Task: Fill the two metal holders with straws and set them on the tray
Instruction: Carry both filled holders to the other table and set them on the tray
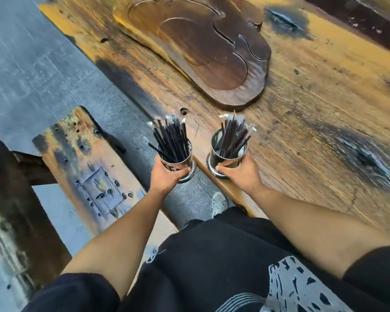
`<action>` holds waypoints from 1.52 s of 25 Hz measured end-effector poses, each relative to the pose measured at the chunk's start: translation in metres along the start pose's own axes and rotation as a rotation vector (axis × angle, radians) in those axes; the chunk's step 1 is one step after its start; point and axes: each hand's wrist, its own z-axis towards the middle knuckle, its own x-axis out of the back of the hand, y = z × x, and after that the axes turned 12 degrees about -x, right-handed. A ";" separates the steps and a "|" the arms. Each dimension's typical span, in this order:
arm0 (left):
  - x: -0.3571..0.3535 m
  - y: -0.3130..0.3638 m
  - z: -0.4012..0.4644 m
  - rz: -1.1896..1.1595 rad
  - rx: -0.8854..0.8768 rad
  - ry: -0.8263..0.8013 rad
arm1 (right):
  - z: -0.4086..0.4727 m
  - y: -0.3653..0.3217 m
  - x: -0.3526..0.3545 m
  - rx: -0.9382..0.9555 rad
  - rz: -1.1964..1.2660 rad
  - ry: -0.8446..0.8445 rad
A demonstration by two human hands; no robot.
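Observation:
My left hand (pixel 167 176) grips a shiny metal holder (pixel 182 164) packed with black wrapped straws (pixel 171 138), held in the air just off the table's near edge. My right hand (pixel 240 173) grips the second metal holder (pixel 223 159), also full of dark straws (pixel 233 137), at the near edge of the wooden table; I cannot tell whether its base touches the wood. The dark carved wooden tray (pixel 241 97) lies on the table beyond both holders, with nothing on it.
The worn yellow-brown wooden table (pixel 313 109) runs diagonally across the view. A wooden bench (pixel 83 167) stands to the left over grey stone floor (pixel 32 64). My dark clothing and a shoe (pixel 218 202) fill the bottom.

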 end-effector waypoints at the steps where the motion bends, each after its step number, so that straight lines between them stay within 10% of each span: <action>1: 0.004 0.000 0.007 -0.006 0.000 -0.002 | 0.004 -0.008 -0.005 0.007 -0.007 -0.002; 38: 0.148 0.036 0.386 0.033 -0.157 -0.329 | 0.175 -0.260 -0.166 -0.017 0.019 0.207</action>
